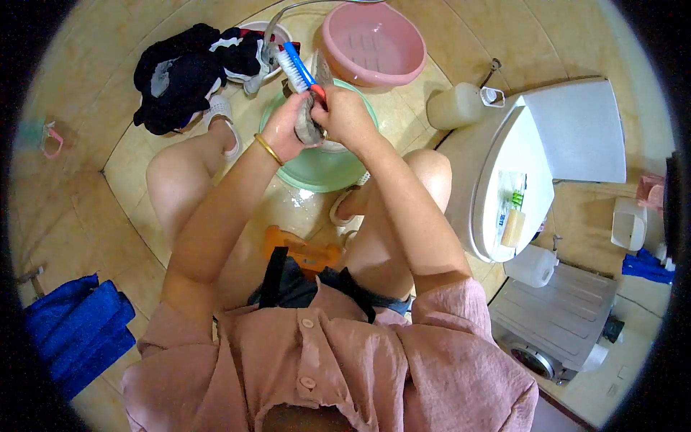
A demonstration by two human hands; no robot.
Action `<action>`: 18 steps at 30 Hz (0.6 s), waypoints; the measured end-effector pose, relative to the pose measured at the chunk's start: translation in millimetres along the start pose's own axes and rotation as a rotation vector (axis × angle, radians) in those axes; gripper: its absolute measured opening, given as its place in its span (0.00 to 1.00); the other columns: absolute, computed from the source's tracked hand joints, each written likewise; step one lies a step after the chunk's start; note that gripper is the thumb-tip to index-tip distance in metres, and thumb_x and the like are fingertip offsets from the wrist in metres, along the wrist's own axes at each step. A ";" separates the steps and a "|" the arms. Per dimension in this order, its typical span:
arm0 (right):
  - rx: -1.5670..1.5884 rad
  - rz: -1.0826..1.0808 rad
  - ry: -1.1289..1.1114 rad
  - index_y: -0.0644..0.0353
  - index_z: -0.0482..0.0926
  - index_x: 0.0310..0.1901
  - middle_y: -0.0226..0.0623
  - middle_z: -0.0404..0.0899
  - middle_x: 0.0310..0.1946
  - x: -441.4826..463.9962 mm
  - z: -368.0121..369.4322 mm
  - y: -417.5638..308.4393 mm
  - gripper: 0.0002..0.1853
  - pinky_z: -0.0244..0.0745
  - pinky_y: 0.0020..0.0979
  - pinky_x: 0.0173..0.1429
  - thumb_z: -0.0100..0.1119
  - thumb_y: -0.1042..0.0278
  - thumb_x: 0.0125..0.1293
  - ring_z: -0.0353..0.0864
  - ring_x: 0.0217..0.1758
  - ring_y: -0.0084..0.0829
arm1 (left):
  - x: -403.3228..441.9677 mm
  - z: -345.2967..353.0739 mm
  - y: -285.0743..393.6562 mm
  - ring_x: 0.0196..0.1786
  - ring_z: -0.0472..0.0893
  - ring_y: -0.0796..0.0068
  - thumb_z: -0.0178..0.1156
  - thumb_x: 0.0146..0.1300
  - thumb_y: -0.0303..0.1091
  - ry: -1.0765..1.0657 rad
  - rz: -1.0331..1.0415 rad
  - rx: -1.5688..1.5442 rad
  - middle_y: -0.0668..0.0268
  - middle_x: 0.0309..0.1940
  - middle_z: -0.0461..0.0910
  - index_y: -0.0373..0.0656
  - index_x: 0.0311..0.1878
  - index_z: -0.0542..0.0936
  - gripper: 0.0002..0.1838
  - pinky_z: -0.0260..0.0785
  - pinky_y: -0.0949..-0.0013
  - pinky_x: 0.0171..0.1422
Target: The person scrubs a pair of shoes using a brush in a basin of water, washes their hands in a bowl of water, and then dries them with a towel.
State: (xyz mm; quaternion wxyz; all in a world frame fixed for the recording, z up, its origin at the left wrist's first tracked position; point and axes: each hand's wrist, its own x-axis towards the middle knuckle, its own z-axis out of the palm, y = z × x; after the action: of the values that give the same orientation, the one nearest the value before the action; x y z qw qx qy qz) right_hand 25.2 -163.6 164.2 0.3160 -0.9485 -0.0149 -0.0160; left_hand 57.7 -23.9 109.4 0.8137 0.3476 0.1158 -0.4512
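Note:
Above a green basin on the floor, both hands are close together. My left hand, with a gold bangle at the wrist, is closed round a wet grey item, perhaps a shoe or cloth; its full shape is hidden by my fingers. My right hand is closed on the red end of a brush, which has a blue back and white bristles. The bristles face left and the brush head points up and away. Part of the grey item also shows behind the brush.
A pink basin holds water at the back. Dark clothes are heaped at back left. On the right are a toilet, jugs and a washing machine; blue towels hang left.

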 end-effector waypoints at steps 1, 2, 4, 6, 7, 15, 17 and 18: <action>0.009 -0.033 -0.012 0.68 0.77 0.32 0.57 0.79 0.30 0.1 -0.5 0.0 0.12 0.74 0.49 0.44 0.59 0.66 0.53 0.79 0.36 0.56 | -0.8 -0.7 1.3 0.43 0.79 0.70 0.49 0.67 0.52 -0.038 -0.028 -0.009 0.71 0.42 0.81 0.57 0.47 0.76 0.15 0.70 0.55 0.46; 0.009 -0.032 -0.011 0.68 0.77 0.32 0.57 0.79 0.30 -0.3 -0.6 -0.2 0.12 0.74 0.49 0.44 0.59 0.66 0.53 0.79 0.36 0.56 | -1.9 -0.6 1.4 0.43 0.79 0.70 0.49 0.67 0.52 -0.039 -0.028 -0.009 0.71 0.42 0.81 0.57 0.47 0.76 0.15 0.70 0.55 0.46; 0.001 -0.022 -0.046 0.67 0.77 0.32 0.56 0.79 0.31 -0.3 -1.9 -0.9 0.12 0.73 0.49 0.45 0.59 0.66 0.54 0.79 0.37 0.55 | -4.9 1.2 2.8 0.44 0.79 0.70 0.48 0.67 0.52 -0.020 -0.048 -0.018 0.72 0.42 0.81 0.57 0.46 0.76 0.14 0.70 0.56 0.46; 0.013 -0.030 -0.034 0.67 0.76 0.32 0.56 0.79 0.31 -2.8 -1.7 -2.7 0.12 0.73 0.49 0.45 0.59 0.66 0.54 0.79 0.38 0.55 | -6.1 1.6 3.7 0.44 0.79 0.69 0.48 0.67 0.52 -0.006 -0.064 -0.024 0.72 0.41 0.81 0.57 0.47 0.76 0.14 0.70 0.55 0.46; 0.026 -0.038 -0.021 0.67 0.76 0.32 0.56 0.79 0.31 -3.6 -1.6 -3.3 0.12 0.73 0.48 0.45 0.59 0.66 0.54 0.79 0.38 0.55 | -6.1 1.4 4.3 0.44 0.79 0.68 0.48 0.67 0.52 0.009 -0.080 -0.029 0.71 0.41 0.80 0.57 0.47 0.76 0.14 0.70 0.55 0.46; 0.074 0.032 -0.057 0.67 0.77 0.33 0.57 0.79 0.31 -0.2 11.9 9.2 0.12 0.73 0.48 0.44 0.58 0.65 0.54 0.79 0.38 0.55 | 18.3 -15.3 -6.8 0.41 0.80 0.71 0.49 0.68 0.48 0.033 0.073 0.010 0.69 0.41 0.81 0.50 0.48 0.77 0.15 0.74 0.62 0.47; 0.085 0.062 -0.040 0.67 0.77 0.33 0.57 0.79 0.31 0.0 12.4 4.6 0.12 0.73 0.48 0.44 0.59 0.65 0.54 0.79 0.37 0.55 | 14.3 -11.5 -4.0 0.41 0.80 0.72 0.49 0.69 0.47 0.044 0.074 0.013 0.69 0.41 0.81 0.49 0.49 0.77 0.15 0.74 0.63 0.47; 0.109 0.098 -0.015 0.66 0.77 0.32 0.57 0.79 0.30 -1.6 12.7 2.4 0.12 0.73 0.48 0.43 0.59 0.64 0.53 0.79 0.36 0.55 | 11.3 -9.9 -3.9 0.41 0.81 0.72 0.49 0.69 0.47 0.029 0.077 0.016 0.69 0.41 0.81 0.49 0.49 0.77 0.16 0.74 0.63 0.47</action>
State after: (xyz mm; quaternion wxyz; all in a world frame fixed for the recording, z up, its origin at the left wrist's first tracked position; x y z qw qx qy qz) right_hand 24.0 -158.0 152.5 0.3673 -0.9296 0.0282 0.0073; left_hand 62.2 -26.0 94.7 0.8259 0.3647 0.1106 -0.4156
